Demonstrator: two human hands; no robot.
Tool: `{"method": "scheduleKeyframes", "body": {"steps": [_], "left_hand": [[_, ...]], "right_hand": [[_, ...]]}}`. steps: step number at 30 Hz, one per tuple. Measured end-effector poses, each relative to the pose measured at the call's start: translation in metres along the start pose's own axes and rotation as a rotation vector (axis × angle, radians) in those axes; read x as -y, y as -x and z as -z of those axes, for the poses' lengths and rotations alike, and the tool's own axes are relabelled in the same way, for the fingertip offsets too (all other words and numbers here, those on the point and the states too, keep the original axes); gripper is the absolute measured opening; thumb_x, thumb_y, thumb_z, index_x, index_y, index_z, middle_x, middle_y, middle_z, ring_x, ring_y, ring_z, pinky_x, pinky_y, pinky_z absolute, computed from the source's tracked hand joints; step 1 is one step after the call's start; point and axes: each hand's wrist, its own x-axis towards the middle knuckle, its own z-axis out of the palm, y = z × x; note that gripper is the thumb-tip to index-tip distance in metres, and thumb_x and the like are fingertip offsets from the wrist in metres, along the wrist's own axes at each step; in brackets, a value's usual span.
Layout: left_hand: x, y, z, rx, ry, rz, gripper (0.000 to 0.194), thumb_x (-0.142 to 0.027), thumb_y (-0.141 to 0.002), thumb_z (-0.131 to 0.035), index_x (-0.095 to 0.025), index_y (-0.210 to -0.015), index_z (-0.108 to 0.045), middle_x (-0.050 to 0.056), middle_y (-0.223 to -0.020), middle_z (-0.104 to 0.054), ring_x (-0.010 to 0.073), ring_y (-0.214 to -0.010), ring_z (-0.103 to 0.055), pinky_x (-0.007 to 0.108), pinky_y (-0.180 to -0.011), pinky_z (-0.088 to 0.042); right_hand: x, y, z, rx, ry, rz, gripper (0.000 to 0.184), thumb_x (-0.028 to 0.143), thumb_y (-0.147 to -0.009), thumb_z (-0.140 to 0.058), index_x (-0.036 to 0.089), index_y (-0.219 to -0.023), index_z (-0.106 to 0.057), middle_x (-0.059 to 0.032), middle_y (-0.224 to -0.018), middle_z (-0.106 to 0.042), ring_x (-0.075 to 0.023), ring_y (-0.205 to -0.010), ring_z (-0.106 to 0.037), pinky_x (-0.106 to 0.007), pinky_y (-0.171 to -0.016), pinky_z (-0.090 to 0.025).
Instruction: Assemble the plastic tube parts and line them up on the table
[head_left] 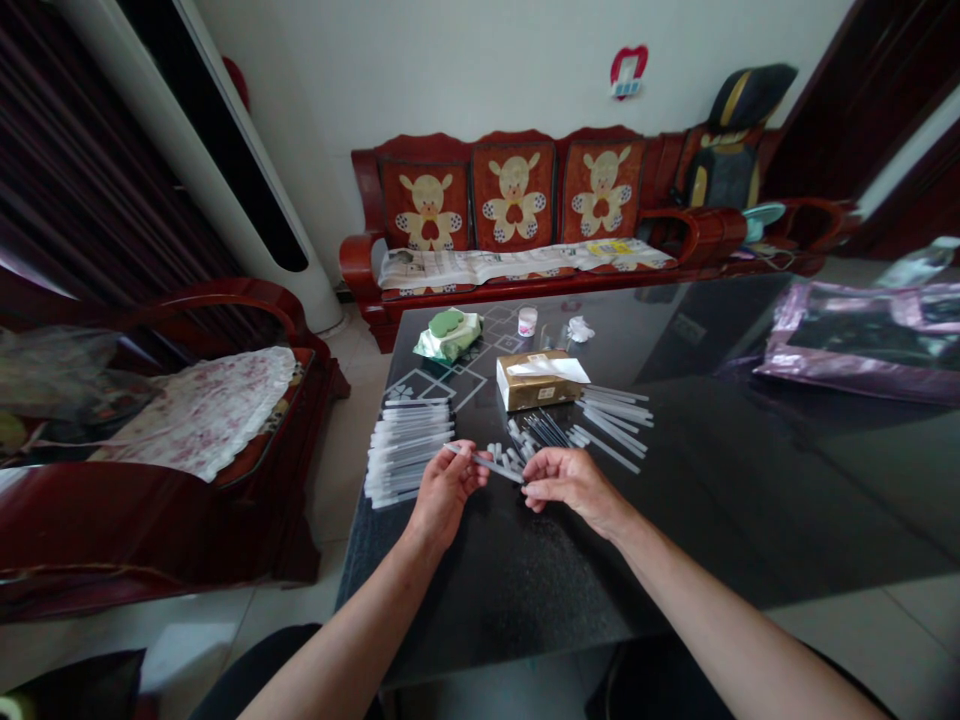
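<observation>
Left hand [448, 488] and right hand [574, 485] pinch one tube [499, 467] between them.
Likely fitting its right-hand end; next calls for steady alignment. Caps [512, 459] just beyond, tube pile [409, 450] beside left hand.

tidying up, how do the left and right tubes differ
The left tubes form a big, close stack; the right tubes are fewer and fan out loosely. The left tubes run roughly side to side, while the right tubes slant more. Both are slim, pale and lie on the dark table.
</observation>
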Motion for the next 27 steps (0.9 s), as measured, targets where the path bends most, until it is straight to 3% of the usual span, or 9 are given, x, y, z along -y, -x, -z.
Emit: {"method": "scheduleKeyframes", "body": {"steps": [27], "left_hand": [[0.0015,-0.0030,0.0042,0.024,-0.024,-0.028,0.027,-0.030,-0.079,-0.069,-0.012,-0.095,-0.057,0.010,-0.085,-0.071,0.0100,-0.062,-0.062,0.021,-0.059,-0.050]], "right_hand": [[0.0031,-0.0002,0.0005,-0.006,0.016,-0.004,0.024,0.020,-0.064,-0.077,0.011,-0.081,-0.063,-0.0024,-0.060,-0.068,-0.0137,-0.051,-0.064,-0.026,-0.053,-0.053]]}}
